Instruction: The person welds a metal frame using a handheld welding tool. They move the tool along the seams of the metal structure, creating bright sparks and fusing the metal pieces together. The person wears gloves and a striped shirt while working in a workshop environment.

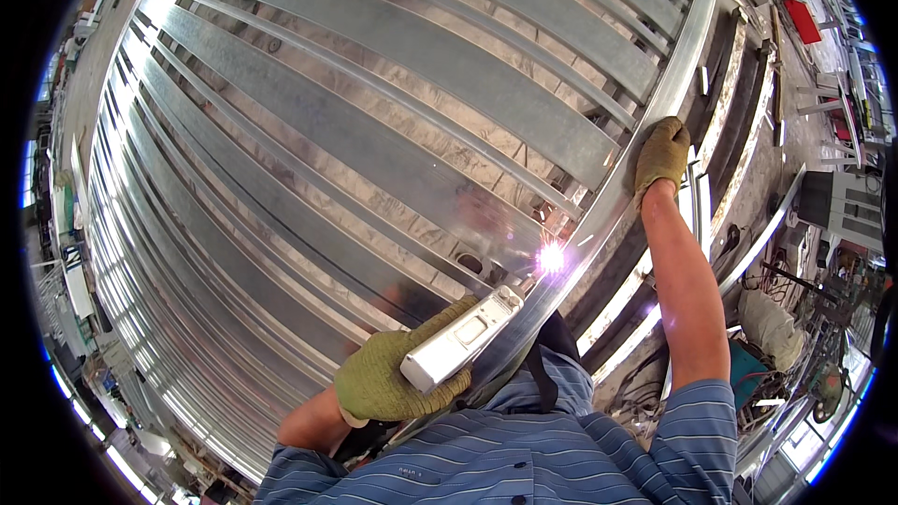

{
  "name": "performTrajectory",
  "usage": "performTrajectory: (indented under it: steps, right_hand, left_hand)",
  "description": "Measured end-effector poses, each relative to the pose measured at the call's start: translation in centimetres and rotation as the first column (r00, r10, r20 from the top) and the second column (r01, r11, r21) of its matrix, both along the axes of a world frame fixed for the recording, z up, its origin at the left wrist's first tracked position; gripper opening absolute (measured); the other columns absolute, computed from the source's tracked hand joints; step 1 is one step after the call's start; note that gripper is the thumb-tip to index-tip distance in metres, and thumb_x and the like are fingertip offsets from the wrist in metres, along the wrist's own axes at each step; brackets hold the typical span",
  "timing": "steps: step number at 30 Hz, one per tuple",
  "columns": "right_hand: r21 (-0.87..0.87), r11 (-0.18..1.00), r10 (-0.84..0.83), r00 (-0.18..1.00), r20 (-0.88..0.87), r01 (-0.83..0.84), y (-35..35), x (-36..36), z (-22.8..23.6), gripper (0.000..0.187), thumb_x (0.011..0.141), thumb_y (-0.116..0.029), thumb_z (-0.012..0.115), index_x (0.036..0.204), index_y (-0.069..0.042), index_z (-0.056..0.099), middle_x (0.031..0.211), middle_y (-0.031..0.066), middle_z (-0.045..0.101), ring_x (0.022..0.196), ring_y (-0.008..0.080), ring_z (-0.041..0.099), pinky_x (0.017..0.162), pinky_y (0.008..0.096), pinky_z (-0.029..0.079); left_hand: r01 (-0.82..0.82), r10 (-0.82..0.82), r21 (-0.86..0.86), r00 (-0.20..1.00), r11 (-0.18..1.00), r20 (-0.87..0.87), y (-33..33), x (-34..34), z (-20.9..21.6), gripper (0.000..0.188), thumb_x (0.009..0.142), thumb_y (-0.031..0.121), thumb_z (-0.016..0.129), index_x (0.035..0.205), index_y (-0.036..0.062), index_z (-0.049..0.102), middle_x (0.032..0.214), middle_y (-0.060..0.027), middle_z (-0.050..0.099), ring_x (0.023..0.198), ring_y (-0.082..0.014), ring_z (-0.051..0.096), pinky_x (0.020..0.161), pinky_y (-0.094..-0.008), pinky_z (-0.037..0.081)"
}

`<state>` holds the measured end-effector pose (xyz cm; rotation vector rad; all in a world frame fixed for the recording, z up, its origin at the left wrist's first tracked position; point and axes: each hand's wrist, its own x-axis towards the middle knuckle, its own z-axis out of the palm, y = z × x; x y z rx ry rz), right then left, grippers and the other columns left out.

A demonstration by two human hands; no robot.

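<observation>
Left hand (404, 376): fingers wrapped around handheld welding torch (465, 338)
Torch axis: slanting up-right, nozzle toward weld spark (551, 257)
Spark: at metal edge rail (610, 191), between the 2 hands, up-right of left fingers
Right hand (662, 159): over the rail, cannot tell if fingers grip

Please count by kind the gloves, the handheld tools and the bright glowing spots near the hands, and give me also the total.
Green gloves: 2, one on the left hand, one on the right hand
Handheld white tool: 1
Bright glowing spot: 1
Total: 4
</observation>
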<state>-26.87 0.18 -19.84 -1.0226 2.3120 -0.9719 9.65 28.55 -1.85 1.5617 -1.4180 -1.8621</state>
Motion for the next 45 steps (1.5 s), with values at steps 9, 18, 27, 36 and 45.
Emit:
performTrajectory:
  steps: [9, 18, 27, 36, 45]
  right_hand:
    - [0.000, 1.000, 0.001, 1.000, 0.010, -0.001, -0.1, -0.2, -0.3, 0.061, 0.113, -0.048, 0.038, 0.133, -0.001, 0.070, 0.133, 0.0290, 0.073, 0.127, 0.0497, 0.067, 0.110, 0.0505, 0.050]
    - [-0.017, 1.000, 0.019, 1.000, -0.022, -0.019, 0.0, -0.3, -0.4, 0.064, 0.113, -0.050, 0.037, 0.137, 0.000, 0.068, 0.138, 0.0304, 0.070, 0.132, 0.0506, 0.064, 0.112, 0.0507, 0.048]
    - [-0.015, 1.000, 0.018, 1.000, -0.009, -0.019, -0.1, -0.7, -0.7, 0.064, 0.113, -0.050, 0.038, 0.135, 0.001, 0.069, 0.137, 0.0313, 0.070, 0.130, 0.0513, 0.064, 0.112, 0.0511, 0.048]
    - [0.006, 1.000, 0.014, 1.000, -0.013, -0.014, 0.0, -0.1, 0.1, 0.061, 0.113, -0.048, 0.039, 0.133, 0.002, 0.069, 0.135, 0.0308, 0.071, 0.129, 0.0503, 0.065, 0.111, 0.0509, 0.049]
    - [0.024, 1.000, 0.007, 1.000, 0.012, -0.007, -0.1, -0.5, -0.4, 0.062, 0.113, -0.048, 0.039, 0.135, 0.002, 0.068, 0.136, 0.0310, 0.071, 0.130, 0.0506, 0.064, 0.112, 0.0508, 0.048]
  left_hand:
    - [-0.013, 0.013, 0.011, 1.000, 1.000, 0.003, 0.5, 0.0, 0.0, 0.082, 0.095, 0.029, 0.086, 0.167, 0.0139, 0.050, 0.099, -0.0162, 0.083, 0.086, -0.0319, 0.082, 0.079, -0.0393, 0.063]
    - [0.017, -0.019, 0.027, 0.999, 0.999, 0.044, 0.3, 0.0, 0.3, 0.082, 0.094, 0.029, 0.086, 0.167, 0.0144, 0.050, 0.100, -0.0165, 0.082, 0.086, -0.0327, 0.082, 0.078, -0.0398, 0.063]
    - [0.002, -0.001, -0.030, 1.000, 1.000, 0.019, 0.8, 0.1, 0.3, 0.082, 0.094, 0.024, 0.086, 0.167, 0.0136, 0.050, 0.098, -0.0165, 0.081, 0.085, -0.0331, 0.081, 0.077, -0.0403, 0.063]
    - [-0.015, 0.014, 0.048, 1.000, 0.999, 0.018, 0.8, -0.1, 0.7, 0.081, 0.095, 0.025, 0.085, 0.167, 0.0140, 0.049, 0.099, -0.0168, 0.082, 0.087, -0.0320, 0.082, 0.079, -0.0398, 0.063]
    - [0.021, -0.020, -0.013, 0.999, 1.000, 0.050, 1.5, 0.2, 0.2, 0.079, 0.095, 0.026, 0.085, 0.166, 0.0136, 0.051, 0.100, -0.0164, 0.082, 0.086, -0.0316, 0.083, 0.078, -0.0397, 0.064]
